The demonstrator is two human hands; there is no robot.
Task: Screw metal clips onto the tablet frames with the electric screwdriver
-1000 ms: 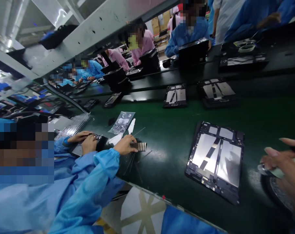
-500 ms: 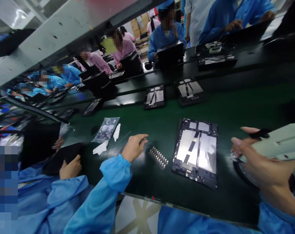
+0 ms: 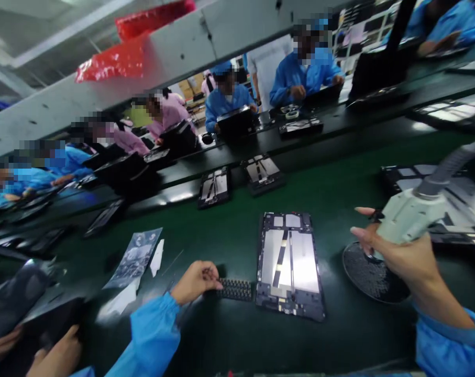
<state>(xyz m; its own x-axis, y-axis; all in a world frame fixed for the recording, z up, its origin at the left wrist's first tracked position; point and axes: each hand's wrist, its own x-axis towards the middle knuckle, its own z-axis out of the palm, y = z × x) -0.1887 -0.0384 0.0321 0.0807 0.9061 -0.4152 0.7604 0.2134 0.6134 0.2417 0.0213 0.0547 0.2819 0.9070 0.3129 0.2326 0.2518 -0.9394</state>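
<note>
Fingers (image 3: 368,242) of our right hand (image 3: 402,256) wrap the pale electric screwdriver (image 3: 410,214), its tip hidden behind the hand above the round black dish (image 3: 368,277), so we cannot tell whether it touches. Our left hand (image 3: 196,280) pinches the end of the small dark strip (image 3: 234,289) lying just beside the open tablet frame (image 3: 289,262) on the green belt (image 3: 339,335). At the lower left corner a co-worker's hand (image 3: 54,356) is cut off, and what it holds is too blurred to make out
</note>
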